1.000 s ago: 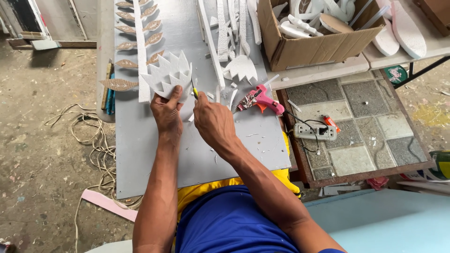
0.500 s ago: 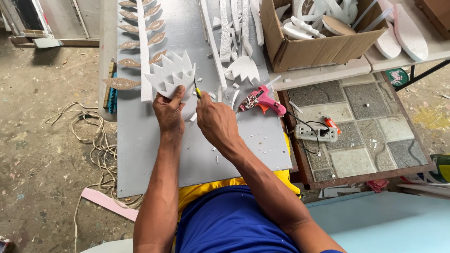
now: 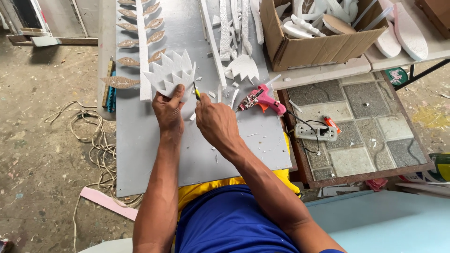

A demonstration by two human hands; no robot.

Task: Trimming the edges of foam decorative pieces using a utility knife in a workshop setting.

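My left hand (image 3: 168, 110) grips the lower edge of a white foam piece (image 3: 169, 72) cut with pointed, crown-like tips, holding it over the grey board (image 3: 197, 154). My right hand (image 3: 214, 121) holds a small yellow-handled cutter (image 3: 197, 93), its blade against the right side of the foam piece. Small white foam scraps (image 3: 220, 96) lie on the board beside my hands.
A pink glue gun (image 3: 262, 99) lies right of my hands, its cord running to a power strip (image 3: 315, 132) on a tiled table. A cardboard box (image 3: 318, 44) holds foam pieces. Leaf-shaped cutouts (image 3: 136, 42), foam strips and another pointed foam piece (image 3: 243, 68) lie farther back. Rope (image 3: 89, 140) lies on the floor.
The foam piece has turned slightly in my left hand, and my right hand with the cutter has shifted a little along its right edge.
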